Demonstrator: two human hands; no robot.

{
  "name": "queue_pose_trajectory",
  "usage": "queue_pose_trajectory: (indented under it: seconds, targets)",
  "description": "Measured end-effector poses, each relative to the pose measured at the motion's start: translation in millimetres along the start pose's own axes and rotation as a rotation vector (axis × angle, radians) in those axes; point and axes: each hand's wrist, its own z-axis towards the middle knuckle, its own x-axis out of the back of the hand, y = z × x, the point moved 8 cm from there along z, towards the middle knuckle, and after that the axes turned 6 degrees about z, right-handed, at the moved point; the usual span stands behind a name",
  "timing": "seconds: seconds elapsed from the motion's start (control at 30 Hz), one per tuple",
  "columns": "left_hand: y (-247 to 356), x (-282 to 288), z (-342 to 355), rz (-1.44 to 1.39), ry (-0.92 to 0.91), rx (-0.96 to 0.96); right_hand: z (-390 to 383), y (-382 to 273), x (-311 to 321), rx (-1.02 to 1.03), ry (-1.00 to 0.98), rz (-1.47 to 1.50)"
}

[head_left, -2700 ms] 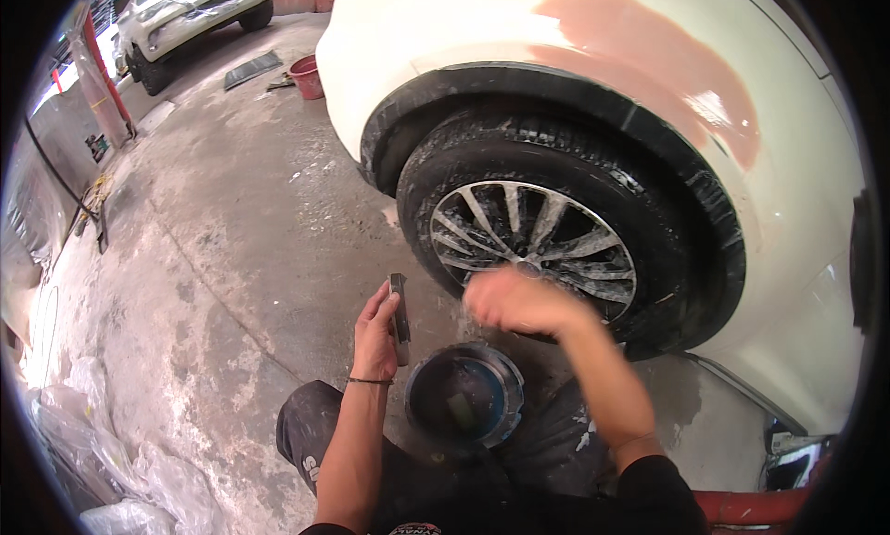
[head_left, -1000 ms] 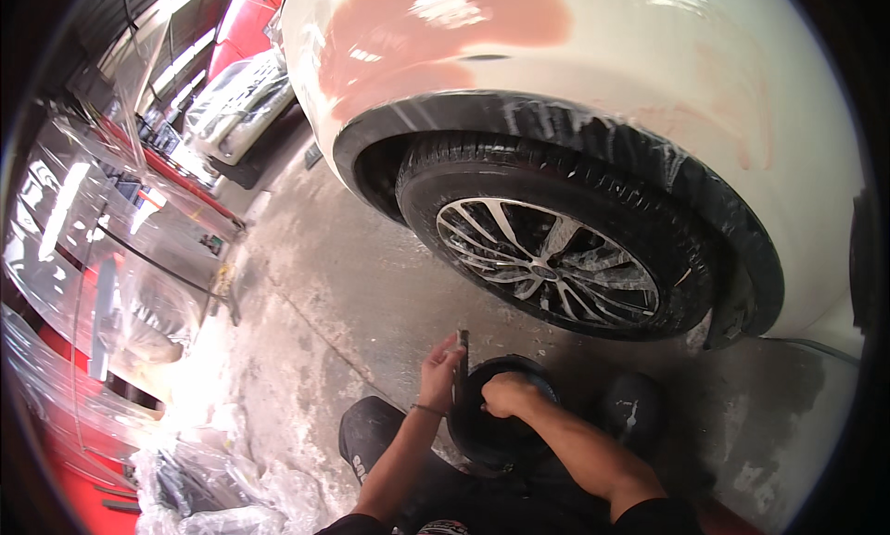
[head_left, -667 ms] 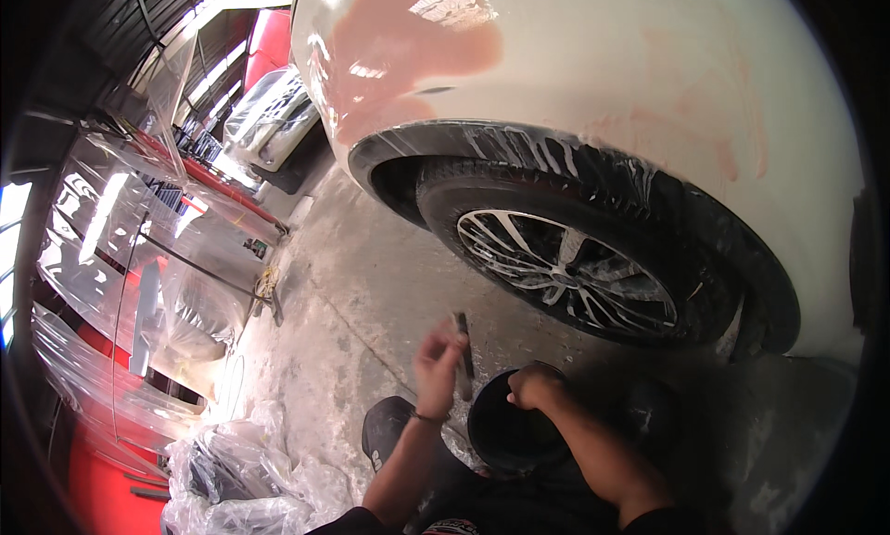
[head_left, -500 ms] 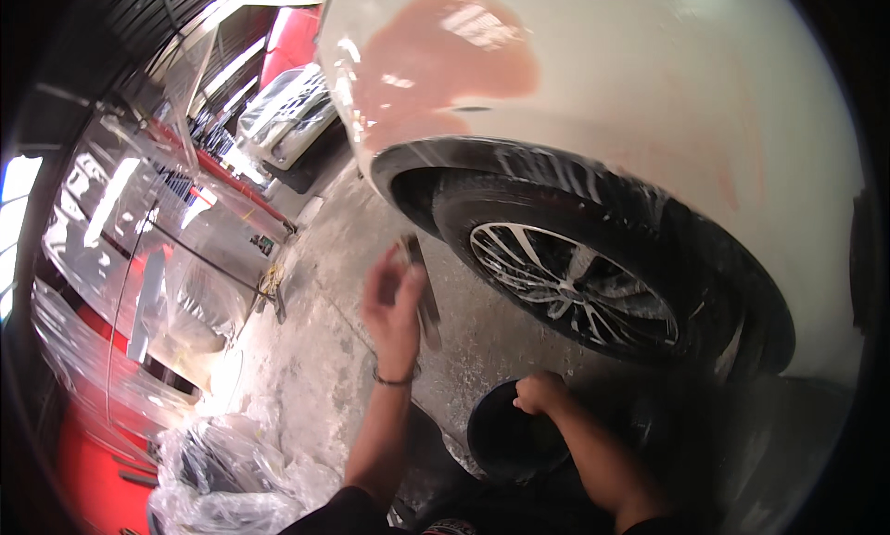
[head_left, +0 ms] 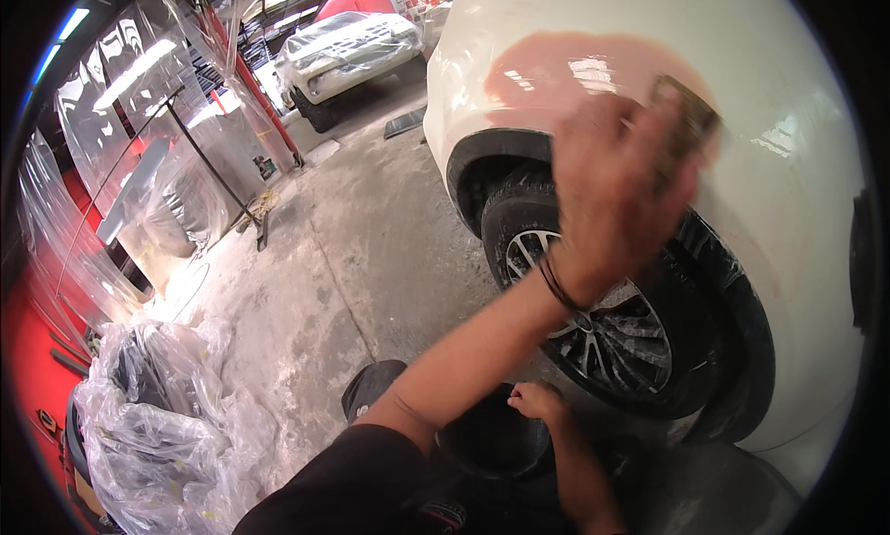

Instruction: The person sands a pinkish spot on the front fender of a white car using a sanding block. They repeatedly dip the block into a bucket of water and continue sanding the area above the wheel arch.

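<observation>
My left hand (head_left: 630, 178), blurred by motion, is closed around a brownish sanding block (head_left: 688, 122), raised at the wet white car panel (head_left: 788, 192). The block lies over the right part of a smooth pink filler patch (head_left: 538, 67), above the wheel arch. Whether it touches the panel is hard to tell. Lower down, my right hand (head_left: 538, 401) is closed at the rim of a round black bucket (head_left: 491, 442), which stands between my legs. My left arm covers part of the wheel (head_left: 593, 336).
Crumpled clear plastic sheeting (head_left: 176, 433) lies at the lower left. Behind it stand plastic-draped parts and a dark metal stand (head_left: 213, 159) on the concrete floor (head_left: 306, 257). A plastic-covered white vehicle (head_left: 348, 57) is parked farther back.
My left hand has risen and swung right, carrying the sanding block from above the floor to the pink patch. My right hand stays at the bucket's rim. The view has shifted.
</observation>
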Motion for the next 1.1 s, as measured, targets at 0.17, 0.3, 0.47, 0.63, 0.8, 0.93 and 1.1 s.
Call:
queue_pose_trajectory:
  seconds: [0.17,0.3,0.47,0.63,0.8,0.93,1.1]
  targets:
    - [-183,-3,35,0.247,0.021,0.369,-1,1,-8,-0.008,0.025,0.051]
    - [-248,14,27,0.184,-0.066,0.528,-10,4,10,-0.001,0.041,0.104]
    - [-227,99,-44,0.118,-0.049,0.563,-26,-14,65,0.105,0.434,0.348]
    - [-173,131,-287,-0.216,-0.876,0.982,-30,-32,94,0.423,0.701,1.151]
    - [-132,167,-409,-0.791,-1.220,1.262,-30,-71,82,0.408,0.308,0.993]
    - [-139,175,-421,-0.925,-1.219,1.431,-17,-68,74,0.347,0.349,1.009]
    - [-139,198,-438,-0.919,-1.336,1.351,-7,-92,69,0.409,0.258,0.832]
